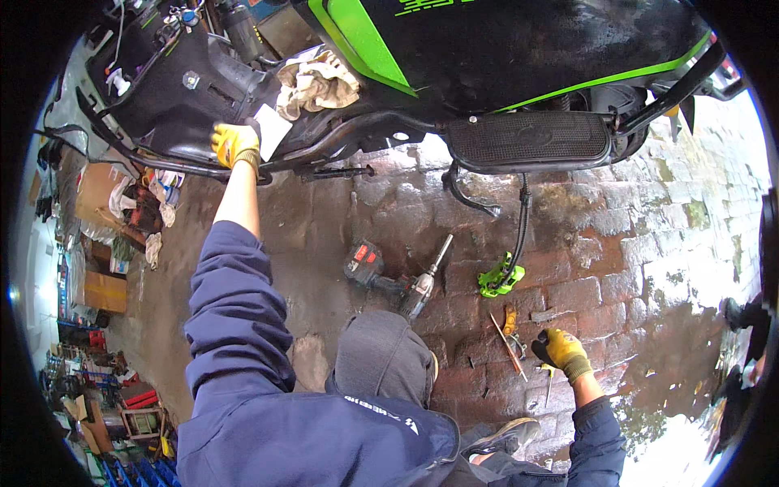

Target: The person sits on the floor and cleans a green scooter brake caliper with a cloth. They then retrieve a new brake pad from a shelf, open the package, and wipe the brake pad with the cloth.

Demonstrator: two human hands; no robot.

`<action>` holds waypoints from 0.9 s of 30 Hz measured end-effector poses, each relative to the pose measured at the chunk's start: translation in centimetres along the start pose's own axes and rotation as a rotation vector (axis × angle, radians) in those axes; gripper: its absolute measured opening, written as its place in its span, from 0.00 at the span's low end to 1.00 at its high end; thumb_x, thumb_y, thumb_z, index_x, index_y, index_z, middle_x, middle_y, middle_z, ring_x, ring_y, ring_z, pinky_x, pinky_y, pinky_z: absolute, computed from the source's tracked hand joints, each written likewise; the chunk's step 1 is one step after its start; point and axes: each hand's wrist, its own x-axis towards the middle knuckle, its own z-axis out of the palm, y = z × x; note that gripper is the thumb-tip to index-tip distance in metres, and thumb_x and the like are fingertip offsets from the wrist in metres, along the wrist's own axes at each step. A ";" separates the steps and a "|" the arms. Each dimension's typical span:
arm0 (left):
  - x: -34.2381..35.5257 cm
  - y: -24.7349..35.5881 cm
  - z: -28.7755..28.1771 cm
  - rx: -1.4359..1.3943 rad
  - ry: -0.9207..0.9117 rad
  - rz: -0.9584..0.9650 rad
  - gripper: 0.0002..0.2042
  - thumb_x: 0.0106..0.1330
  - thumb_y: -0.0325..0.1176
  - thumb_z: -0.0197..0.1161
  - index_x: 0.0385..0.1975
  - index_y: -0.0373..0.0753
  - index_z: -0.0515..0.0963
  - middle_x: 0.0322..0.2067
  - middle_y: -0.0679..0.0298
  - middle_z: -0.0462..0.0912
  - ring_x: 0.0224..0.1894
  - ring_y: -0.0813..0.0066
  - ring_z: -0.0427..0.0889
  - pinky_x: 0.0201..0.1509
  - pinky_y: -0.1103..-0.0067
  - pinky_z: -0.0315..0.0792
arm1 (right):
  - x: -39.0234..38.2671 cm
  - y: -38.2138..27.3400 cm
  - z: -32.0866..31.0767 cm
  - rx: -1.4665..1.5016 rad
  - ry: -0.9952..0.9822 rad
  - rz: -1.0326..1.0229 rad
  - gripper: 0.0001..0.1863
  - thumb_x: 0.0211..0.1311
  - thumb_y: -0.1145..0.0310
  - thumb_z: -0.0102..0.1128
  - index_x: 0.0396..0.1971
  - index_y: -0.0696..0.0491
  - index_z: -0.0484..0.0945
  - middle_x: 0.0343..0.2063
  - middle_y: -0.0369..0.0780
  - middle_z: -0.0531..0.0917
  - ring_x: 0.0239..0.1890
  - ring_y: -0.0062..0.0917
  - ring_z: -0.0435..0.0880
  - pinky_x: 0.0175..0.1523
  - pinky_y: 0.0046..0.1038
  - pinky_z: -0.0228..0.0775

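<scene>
Closest up it's a person's navy jacket [324, 446] and dark grey hood [380, 357] — together they block a good chunk of the ground between the two hands. One black-and-green scooter [531, 53] stretches across everything beyond them, with the left hand up against its near edge and the right hand well short of it, low over wet brick paving [584, 272]. Off to the left of the left sleeve there's workshop clutter piled up, including a cardboard box [105, 292]; way out right of the right hand you catch parts of another person [737, 314] in dark clothes.

Between the hands lies one cordless wrench [418, 294] with a red battery and a long silver shaft. One crumpled, dirty cream rag [316, 83] sits just right of the left hand, up on the scooter. Both hands are in yellow gloves. Left hand [235, 144]: fingers partly bent, right by one white sheet [273, 132] — can't tell if it's gripping it or just touching. Right hand [561, 354]: loosely curled, and I can't tell if anything's inside.

Just beyond and left of the right hand, one bright green caliper [500, 277] hangs off a black hose [523, 215]. Nearer that hand: one yellow bracket [510, 319] and one thin red rod [510, 349].
</scene>
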 end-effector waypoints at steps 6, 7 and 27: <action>0.8 6.7 4.7 -0.397 -0.497 0.394 0.27 0.77 0.44 0.43 0.73 0.40 0.65 0.70 0.46 0.72 0.71 0.44 0.71 0.74 0.58 0.66 | 0.3 -3.5 2.6 -0.241 -0.061 0.013 0.21 0.62 0.49 0.66 0.45 0.49 0.88 0.44 0.49 0.90 0.51 0.45 0.89 0.56 0.43 0.81; 5.5 5.4 6.0 -0.208 -0.487 0.461 0.27 0.77 0.45 0.44 0.71 0.42 0.68 0.66 0.46 0.76 0.68 0.44 0.75 0.71 0.57 0.69 | 1.4 -5.4 3.1 -0.245 -0.021 -0.053 0.19 0.60 0.50 0.67 0.42 0.49 0.89 0.44 0.48 0.90 0.50 0.44 0.89 0.55 0.44 0.81; -11.3 -5.4 -10.9 -1.071 -0.523 0.443 0.23 0.78 0.41 0.50 0.67 0.36 0.71 0.55 0.50 0.80 0.55 0.56 0.79 0.61 0.63 0.74 | 4.0 -5.7 5.3 -0.544 0.065 -0.289 0.21 0.67 0.67 0.59 0.59 0.48 0.82 0.48 0.41 0.89 0.47 0.36 0.90 0.48 0.35 0.79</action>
